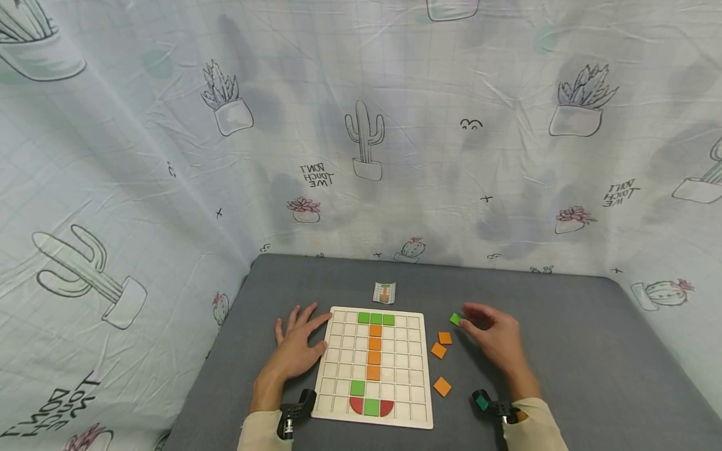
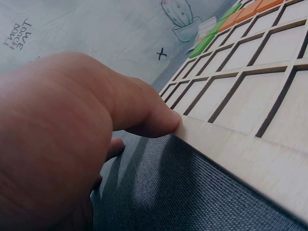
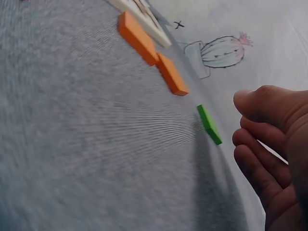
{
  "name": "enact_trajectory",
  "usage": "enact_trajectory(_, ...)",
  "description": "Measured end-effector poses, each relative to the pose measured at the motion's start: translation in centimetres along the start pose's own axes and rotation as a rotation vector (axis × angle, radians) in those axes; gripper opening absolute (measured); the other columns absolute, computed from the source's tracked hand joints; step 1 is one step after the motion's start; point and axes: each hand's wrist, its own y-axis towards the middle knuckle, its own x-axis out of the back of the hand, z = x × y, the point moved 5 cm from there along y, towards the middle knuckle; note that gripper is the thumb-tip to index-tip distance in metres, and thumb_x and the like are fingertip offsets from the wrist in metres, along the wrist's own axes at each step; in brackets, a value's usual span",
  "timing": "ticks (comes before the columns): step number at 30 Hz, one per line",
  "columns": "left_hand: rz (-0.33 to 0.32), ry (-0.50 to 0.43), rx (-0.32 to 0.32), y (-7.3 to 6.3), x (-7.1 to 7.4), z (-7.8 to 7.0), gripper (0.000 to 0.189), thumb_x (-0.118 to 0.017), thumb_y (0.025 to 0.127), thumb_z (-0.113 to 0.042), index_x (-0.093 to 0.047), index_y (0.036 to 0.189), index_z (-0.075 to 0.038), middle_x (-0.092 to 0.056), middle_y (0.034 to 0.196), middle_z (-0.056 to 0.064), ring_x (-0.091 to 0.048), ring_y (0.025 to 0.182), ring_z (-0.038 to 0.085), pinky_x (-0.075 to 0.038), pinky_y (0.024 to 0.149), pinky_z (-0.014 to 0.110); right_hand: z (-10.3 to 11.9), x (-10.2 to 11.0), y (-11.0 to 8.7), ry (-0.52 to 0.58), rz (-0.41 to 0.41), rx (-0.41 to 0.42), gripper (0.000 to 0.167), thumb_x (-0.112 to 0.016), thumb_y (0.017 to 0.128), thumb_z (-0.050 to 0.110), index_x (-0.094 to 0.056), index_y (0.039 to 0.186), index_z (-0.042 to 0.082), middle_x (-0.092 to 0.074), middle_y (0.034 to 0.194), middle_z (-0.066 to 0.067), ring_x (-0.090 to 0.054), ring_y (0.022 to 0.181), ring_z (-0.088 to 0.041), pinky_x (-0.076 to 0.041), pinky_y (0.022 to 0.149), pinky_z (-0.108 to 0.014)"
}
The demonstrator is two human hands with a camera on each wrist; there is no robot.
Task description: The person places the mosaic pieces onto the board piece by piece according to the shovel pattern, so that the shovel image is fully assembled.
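My left hand [image 1: 299, 351] has its fingers spread beside the wooden grid board [image 1: 414, 376], thumb and index finger touching the left edge. In the left wrist view, the thumb [image 2: 154, 115] lies against the board's pale rim [image 2: 216, 147]. My right hand [image 1: 496, 335] hovers at a green square tile [image 1: 455, 319] right of the board. The right wrist view shows that green tile [image 3: 209, 125] on the cloth, apart from the loosely bent fingers [image 3: 260, 168], which hold nothing. Green, orange and red pieces sit in the board's middle columns, the red ones rounded.
Three loose orange tiles, an upper one [image 1: 445, 338], a middle one [image 1: 439, 351] and a lower one [image 1: 442, 386], lie right of the board. A small printed card [image 1: 384, 293] lies behind it on the grey table [image 1: 575, 351]. A cactus-print curtain [image 1: 429, 156] hangs behind.
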Motion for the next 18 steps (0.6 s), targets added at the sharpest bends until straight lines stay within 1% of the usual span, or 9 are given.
enact_trajectory(3,0.001,0.001,0.0,0.02,-0.02,0.02,0.063,-0.076,0.094,-0.006,-0.065,0.154,-0.018,-0.037,0.176,0.02,-0.013,0.167,0.054,0.008,0.126,0.081,-0.19,-0.52,0.12,-0.012,0.02,-0.035,0.038,-0.09,0.09,0.01,-0.08,0.127,0.006,-0.083,0.117,-0.011,-0.081,0.103,-0.03,-0.066,0.087,-0.034)
enact_trajectory(7,0.001,-0.002,-0.003,0.04,-0.03,-0.03,0.063,-0.076,0.093,-0.006,-0.065,0.154,-0.018,-0.037,0.176,0.021,-0.013,0.167,0.054,0.009,0.126,0.081,-0.17,-0.88,0.12,-0.014,0.029,-0.062,0.038,-0.089,0.091,0.01,-0.079,0.128,0.005,-0.083,0.119,-0.013,-0.081,0.104,-0.03,-0.066,0.088,-0.043)
enact_trajectory(13,0.002,-0.001,-0.001,0.02,-0.01,-0.01,0.063,-0.076,0.094,-0.006,-0.065,0.155,-0.018,-0.037,0.176,0.02,-0.013,0.167,0.054,0.009,0.126,0.08,0.09,-1.04,0.14,-0.019,0.036,-0.066,0.037,-0.088,0.092,0.008,-0.079,0.128,0.003,-0.082,0.119,-0.015,-0.08,0.103,-0.033,-0.065,0.09,-0.051)
enact_trajectory(18,-0.003,-0.002,-0.002,-0.01,-0.02,0.02,0.063,-0.076,0.093,-0.006,-0.065,0.155,-0.018,-0.037,0.176,0.02,-0.013,0.167,0.054,0.009,0.126,0.08,0.18,-1.13,0.08,-0.041,0.04,-0.042,0.036,-0.087,0.092,0.004,-0.079,0.127,0.003,-0.083,0.118,-0.015,-0.08,0.101,-0.033,-0.065,0.088,-0.052)
